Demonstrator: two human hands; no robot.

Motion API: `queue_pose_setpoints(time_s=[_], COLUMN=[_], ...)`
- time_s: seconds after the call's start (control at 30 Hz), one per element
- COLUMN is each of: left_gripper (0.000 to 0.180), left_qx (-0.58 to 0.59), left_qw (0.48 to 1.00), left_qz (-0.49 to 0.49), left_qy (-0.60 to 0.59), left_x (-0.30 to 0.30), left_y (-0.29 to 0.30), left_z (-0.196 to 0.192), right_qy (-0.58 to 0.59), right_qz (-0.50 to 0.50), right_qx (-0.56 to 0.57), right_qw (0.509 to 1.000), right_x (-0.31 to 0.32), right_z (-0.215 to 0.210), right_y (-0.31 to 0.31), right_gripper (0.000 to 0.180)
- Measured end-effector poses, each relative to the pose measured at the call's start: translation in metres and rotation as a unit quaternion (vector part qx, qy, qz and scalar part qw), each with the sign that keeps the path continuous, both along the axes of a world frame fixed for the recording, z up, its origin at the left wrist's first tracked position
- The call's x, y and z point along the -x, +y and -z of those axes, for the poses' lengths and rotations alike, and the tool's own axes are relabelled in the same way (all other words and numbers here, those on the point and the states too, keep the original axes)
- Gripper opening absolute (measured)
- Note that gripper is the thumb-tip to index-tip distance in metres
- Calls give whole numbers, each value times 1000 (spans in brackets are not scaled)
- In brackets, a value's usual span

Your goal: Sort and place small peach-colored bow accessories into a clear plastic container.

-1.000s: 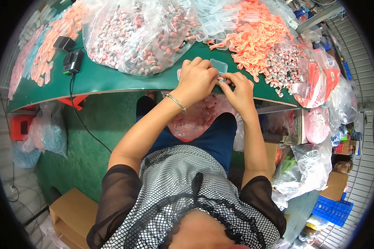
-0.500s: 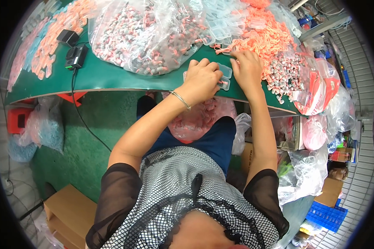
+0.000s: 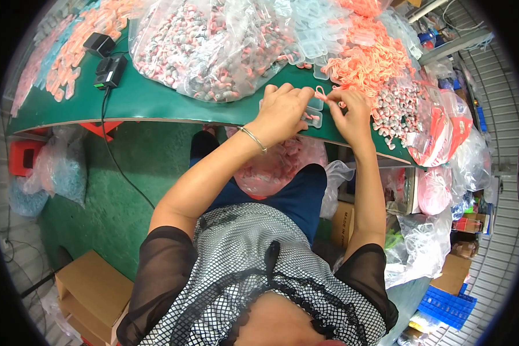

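My left hand [image 3: 281, 113] is closed over a small clear plastic case [image 3: 313, 120] near the table's front edge, its fingers curled and hiding much of the case. A bit of orange and grey shows inside. To its right, my right hand [image 3: 350, 117] pinches a looped orange cord [image 3: 322, 94] between thumb and forefinger, just above the case. Beyond that hand lies a heap of orange cords [image 3: 366, 52]. Beside the heap is a pile of small grey-and-pink pieces [image 3: 395, 109].
A big clear bag of grey-and-pink pieces [image 3: 207, 52] stands on the green table [image 3: 155, 109]. Clear cases [image 3: 311, 34] pile up behind it. Orange cases [image 3: 69, 69] and a black adapter with cable [image 3: 109, 70] lie at the left. A red-and-white bag [image 3: 444, 132] sits at the right corner.
My right hand has drawn back from the cord heap toward me, bringing an orange cord loop close to the case. My left hand stays on the case, barely shifted.
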State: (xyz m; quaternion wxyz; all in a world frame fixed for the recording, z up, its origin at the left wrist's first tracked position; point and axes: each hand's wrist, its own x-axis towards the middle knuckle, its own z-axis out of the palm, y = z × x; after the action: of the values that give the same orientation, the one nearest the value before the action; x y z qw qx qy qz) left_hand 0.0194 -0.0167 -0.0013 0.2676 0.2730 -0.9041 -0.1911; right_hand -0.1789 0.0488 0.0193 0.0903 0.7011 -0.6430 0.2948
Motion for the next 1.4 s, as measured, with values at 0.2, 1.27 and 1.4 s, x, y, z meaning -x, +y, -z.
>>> queue_pose_setpoints(time_s=[0.2,1.27,1.4], left_gripper=[67,49,27], left_qx=[7,89,136], left_qw=[999,996,989], left_qz=[5,24,50], left_qy=[33,19,-1], left_x=[1,-6,-6], left_y=[2,-4,-9], left_z=[1,4,3], right_qy=[-15,-35,-47], right_qz=[-68,-128,-123], right_qx=[-9,38,1], right_qw=[998,990,991], right_x=[-15,-24,-26], right_z=[7,15,16], right_y=[16,34,38], right_gripper=[8,21,33])
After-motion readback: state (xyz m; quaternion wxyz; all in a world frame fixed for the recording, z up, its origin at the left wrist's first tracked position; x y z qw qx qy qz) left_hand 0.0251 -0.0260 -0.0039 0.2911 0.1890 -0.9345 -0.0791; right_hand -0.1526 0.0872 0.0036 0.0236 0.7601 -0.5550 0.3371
